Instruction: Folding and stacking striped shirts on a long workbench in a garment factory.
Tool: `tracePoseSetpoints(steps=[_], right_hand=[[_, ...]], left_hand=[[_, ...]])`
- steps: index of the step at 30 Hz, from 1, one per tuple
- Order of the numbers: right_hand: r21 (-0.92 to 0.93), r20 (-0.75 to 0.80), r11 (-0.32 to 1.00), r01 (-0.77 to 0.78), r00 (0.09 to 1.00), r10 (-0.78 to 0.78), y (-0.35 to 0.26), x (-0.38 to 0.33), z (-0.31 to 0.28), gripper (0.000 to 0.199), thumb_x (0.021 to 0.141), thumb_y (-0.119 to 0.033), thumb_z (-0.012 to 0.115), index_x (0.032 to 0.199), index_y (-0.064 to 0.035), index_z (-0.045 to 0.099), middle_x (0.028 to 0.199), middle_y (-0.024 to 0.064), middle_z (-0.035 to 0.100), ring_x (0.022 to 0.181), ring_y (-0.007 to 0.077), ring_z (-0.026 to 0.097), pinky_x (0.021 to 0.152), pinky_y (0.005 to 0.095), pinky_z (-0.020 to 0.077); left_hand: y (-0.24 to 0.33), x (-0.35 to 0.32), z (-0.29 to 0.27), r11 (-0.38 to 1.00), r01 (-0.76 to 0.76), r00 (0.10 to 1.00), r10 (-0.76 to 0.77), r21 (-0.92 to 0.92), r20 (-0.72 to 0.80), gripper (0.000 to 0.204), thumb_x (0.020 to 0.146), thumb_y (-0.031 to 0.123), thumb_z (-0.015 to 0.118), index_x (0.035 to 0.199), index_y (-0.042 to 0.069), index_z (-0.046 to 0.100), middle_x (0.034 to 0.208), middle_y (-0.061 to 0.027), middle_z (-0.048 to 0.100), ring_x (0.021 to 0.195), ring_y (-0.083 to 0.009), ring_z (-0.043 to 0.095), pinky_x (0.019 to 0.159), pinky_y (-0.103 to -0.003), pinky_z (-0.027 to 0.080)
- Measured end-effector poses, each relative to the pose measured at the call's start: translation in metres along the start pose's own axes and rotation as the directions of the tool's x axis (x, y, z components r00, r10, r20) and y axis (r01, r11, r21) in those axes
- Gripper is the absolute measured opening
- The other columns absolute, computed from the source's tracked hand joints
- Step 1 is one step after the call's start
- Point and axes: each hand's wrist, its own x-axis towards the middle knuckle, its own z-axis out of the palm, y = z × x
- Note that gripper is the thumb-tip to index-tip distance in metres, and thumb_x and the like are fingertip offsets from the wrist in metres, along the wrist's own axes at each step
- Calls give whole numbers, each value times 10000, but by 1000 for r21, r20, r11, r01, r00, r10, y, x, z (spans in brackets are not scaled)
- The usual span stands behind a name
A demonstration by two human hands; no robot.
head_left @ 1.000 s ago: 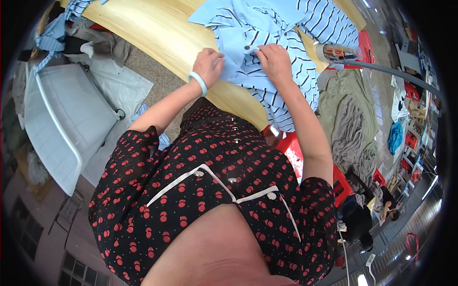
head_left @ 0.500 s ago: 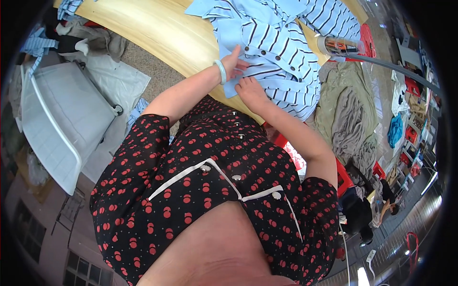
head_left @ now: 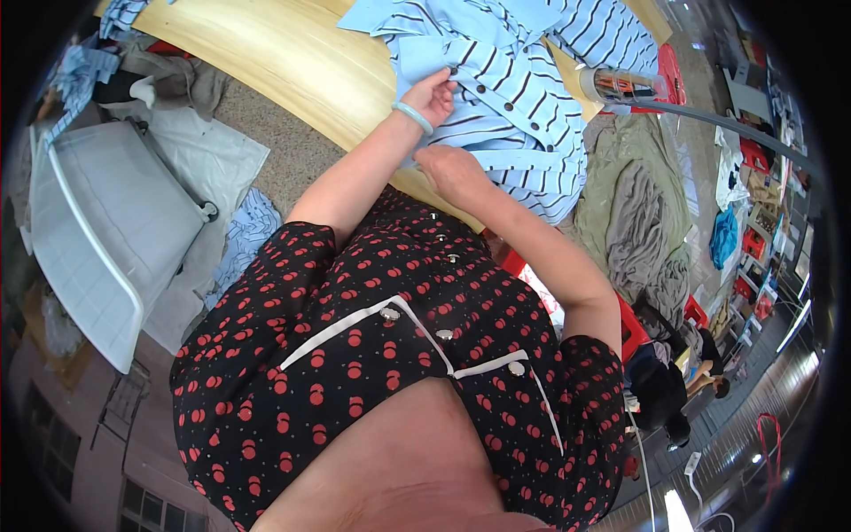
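A light blue shirt (head_left: pixel 505 133) with dark stripes and a row of dark buttons lies spread on the pale wooden table (head_left: pixel 292 66). My left hand (head_left: pixel 432 97), with a pale bangle (head_left: pixel 413 116) at its wrist, is at the plain blue front band. Its fingertips are drawn together on the cloth beside the uppermost visible button (head_left: pixel 454 71). Closer to me, my right hand (head_left: pixel 456 173) is closed, fingers curled on the shirt's near edge. The cloth within its grip is mostly hidden.
A clear container (head_left: pixel 625 85) of slim tools lies by the table's right side. More striped cloth (head_left: pixel 612 35) is behind it. A grey wheeled bin (head_left: pixel 115 195) stands at left. Olive and grey cloth (head_left: pixel 643 204) is heaped at right, near red crates (head_left: pixel 631 332).
My left hand has moved up the shirt to the button, its spread fingers coming together. The right hand has shifted slightly left and curled more. The view has shifted a little.
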Motion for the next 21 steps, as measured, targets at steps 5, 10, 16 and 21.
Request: tracePoseSetpoints(steps=[5,10,16,21], right_hand=[[58,-49,995,-76,996,78,-9,-2,-15,87,736,-109,484,712,-26,473,643,140,490,636,307,507,569,396,407],[43,-36,997,-71,997,72,-22,-6,-29,96,740,-119,500,748,-24,512,707,143,525,674,307,522,593,386,418],[240,-203,964,-118,965,168,-2,-17,-29,148,729,-150,531,793,-17,542,749,154,549,669,327,529,599,384,425],[-4,-34,958,-286,958,286,-7,-18,-51,117,723,-123,535,749,-9,541,698,151,547,675,308,541,606,390,427]], left_hand=[[-10,-13,24,905,414,908,-419,96,29,514,717,497,550,864,9,486,750,-113,550,528,-148,484,449,-203,394],[-9,12,6,993,36,999,-37,-113,-4,348,751,390,567,835,56,517,730,-74,550,549,-142,497,441,-203,384],[9,4,1,989,32,962,8,-142,274,92,782,173,561,776,83,544,682,-9,550,549,-131,496,438,-181,371],[23,-10,2,951,-111,966,35,289,255,85,773,144,573,766,61,558,680,5,551,604,-77,518,442,-142,360]])
